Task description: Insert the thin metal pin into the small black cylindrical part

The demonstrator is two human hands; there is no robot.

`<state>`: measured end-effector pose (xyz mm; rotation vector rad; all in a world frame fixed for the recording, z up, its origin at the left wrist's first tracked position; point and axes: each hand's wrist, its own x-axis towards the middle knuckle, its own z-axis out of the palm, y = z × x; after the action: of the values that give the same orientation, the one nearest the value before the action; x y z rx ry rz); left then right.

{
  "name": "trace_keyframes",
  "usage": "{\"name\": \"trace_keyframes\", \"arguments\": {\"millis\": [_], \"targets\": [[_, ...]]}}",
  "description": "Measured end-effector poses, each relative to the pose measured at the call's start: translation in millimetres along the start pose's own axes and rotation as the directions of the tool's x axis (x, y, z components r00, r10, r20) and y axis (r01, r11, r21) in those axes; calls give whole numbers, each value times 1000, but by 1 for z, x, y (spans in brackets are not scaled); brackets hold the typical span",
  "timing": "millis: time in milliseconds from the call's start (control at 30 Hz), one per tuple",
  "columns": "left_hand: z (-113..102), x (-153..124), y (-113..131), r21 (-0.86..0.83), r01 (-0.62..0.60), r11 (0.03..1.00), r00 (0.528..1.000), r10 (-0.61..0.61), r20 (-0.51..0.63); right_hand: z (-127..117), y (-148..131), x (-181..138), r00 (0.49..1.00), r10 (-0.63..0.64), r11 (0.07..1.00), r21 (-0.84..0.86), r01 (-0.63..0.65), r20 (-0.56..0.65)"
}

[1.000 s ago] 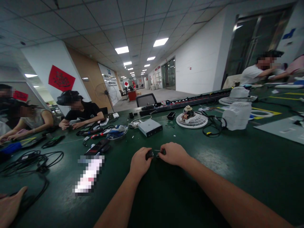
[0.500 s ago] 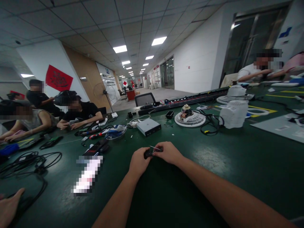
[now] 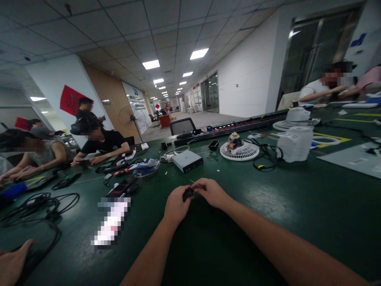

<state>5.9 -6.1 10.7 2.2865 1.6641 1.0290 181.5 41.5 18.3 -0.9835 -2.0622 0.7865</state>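
Note:
My left hand [image 3: 176, 205] is closed around a small black part [image 3: 187, 194], whose kind I cannot make out. Close against it, my right hand [image 3: 214, 194] pinches a thin metal piece [image 3: 195, 183] that slants up to the left past the fingers. Its other end is hidden in my grip. Both hands are just above the dark green table [image 3: 205, 246], fingertips nearly meeting at the black part. Beyond them lies a grey optical drive [image 3: 187, 159].
Behind the drive are a white fan grille [image 3: 239, 152] with an exposed motor, a small black tray [image 3: 213, 144] and a white housing [image 3: 294, 145]. On the left lie a blurred bright screen [image 3: 113, 224] and coiled black cables [image 3: 38, 202]. Another person's hand [image 3: 14, 262] enters lower left.
The thin metal piece has tilted more steeply in my right fingers. Both hands stay together around the black part. The standing person at the back left has moved right.

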Motion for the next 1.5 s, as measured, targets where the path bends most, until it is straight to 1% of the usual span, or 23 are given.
{"name": "trace_keyframes", "arguments": {"millis": [100, 200, 267, 333, 500, 600, 667, 733, 800, 900, 1067, 1167, 1233, 1300, 1367, 1433, 1500], "targets": [[0, 0, 0, -12, -13, 1000, 1000, 13, 1, 1, 1, 1, 999, 29, 999, 35, -30, 19], [0, 0, 1, -23, -24, 999, 1000, 24, 7, 3, 4, 1, 1000, 31, 998, 48, -31, -2], [0, 0, 1, -27, -27, 999, 1000, 27, 12, 4, 5, 1, 999, 47, 998, 45, -47, -13], [-1, -1, 2, -30, -25, 999, 1000, 26, 15, 3, 4, 1, 998, 58, 998, 40, -58, 3], [-3, -2, 3, -33, -5, 999, 1000, 6, 15, -2, -2, 0, 998, 57, 998, -8, -57, -9], [-3, -2, 3, -34, 8, 999, 1000, -7, 16, -2, -2, -1, 995, 99, 995, 33, -99, 24], [-3, -2, 3, -38, 9, 999, 1000, -9, 19, -2, -2, -1, 995, 99, 993, 55, -101, 24], [-3, -2, 3, -46, 1, 999, 1000, 0, 27, -2, -2, -1, 997, 80, 996, 27, -80, 9], [-3, -2, 4, -57, -13, 998, 999, 16, 42, -2, -2, -1, 997, 77, 996, -41, -77, 0], [-4, -2, 5, -64, -34, 997, 997, 38, 69, -2, -1, -1, 992, 129, 988, -90, -129, -7], [-6, -2, 6, -53, -39, 998, 997, 42, 71, 4, 3, 0, 978, 209, 978, 10, -210, 17], [-5, -1, 6, -37, -18, 999, 999, 20, 42, 8, 3, 0, 980, 196, 980, 30, -197, 34], [-2, -1, 5, -20, 5, 1000, 1000, -5, 15, 8, 1, -1, 985, 174, 984, 28, -174, 7], [0, 0, 1, 3, 39, 999, 999, -39, -20, 5, 0, -1, 987, 156, 987, -16, -157, -41], [1, 1, -3, 27, 84, 996, 995, -82, -62, 0, -2, -1, 989, 128, 984, -116, -135, -68], [1, 2, -7, 44, 125, 991, 988, -121, -96, -6, -3, -2, 995, 80, 969, -231, -90, -53], [0, 2, -10, 52, 146, 988, 984, -140, -108, -11, -4, -3, 1000, 26, 950, -312, -29, -12]]}}
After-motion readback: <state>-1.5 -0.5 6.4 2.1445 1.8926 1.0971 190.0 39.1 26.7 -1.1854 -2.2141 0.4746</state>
